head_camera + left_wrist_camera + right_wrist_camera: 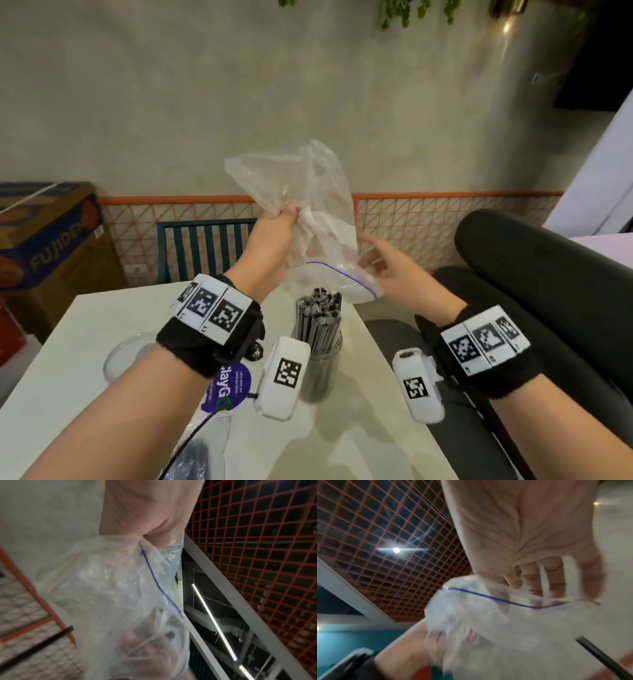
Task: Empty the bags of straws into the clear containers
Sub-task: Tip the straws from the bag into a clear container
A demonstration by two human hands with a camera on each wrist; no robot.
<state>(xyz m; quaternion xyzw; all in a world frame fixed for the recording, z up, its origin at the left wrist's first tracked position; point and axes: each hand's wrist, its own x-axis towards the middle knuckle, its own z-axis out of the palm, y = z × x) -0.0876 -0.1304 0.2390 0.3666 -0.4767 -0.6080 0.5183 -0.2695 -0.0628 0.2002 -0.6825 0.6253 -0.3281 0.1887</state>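
A clear zip bag (308,205) with a blue seal line hangs upside down, its mouth just above a clear jar (322,370) packed with upright black straws (318,318). The bag looks empty. My left hand (279,219) grips the bag's crumpled middle from the left. My right hand (376,263) reaches in from the right, its straight, spread fingers (556,581) touching the bag's mouth rim (488,597). The left wrist view is mostly filled by the same bag (111,588). A thin black rod, perhaps a straw (599,654), crosses the corner of both wrist views.
The jar stands near the right edge of a white table (78,349). On the table lie a clear round lid (123,356), a purple sticker (229,387) and a second bag with dark contents (195,459). A teal chair (202,246) stands behind, a black seat (548,274) at right.
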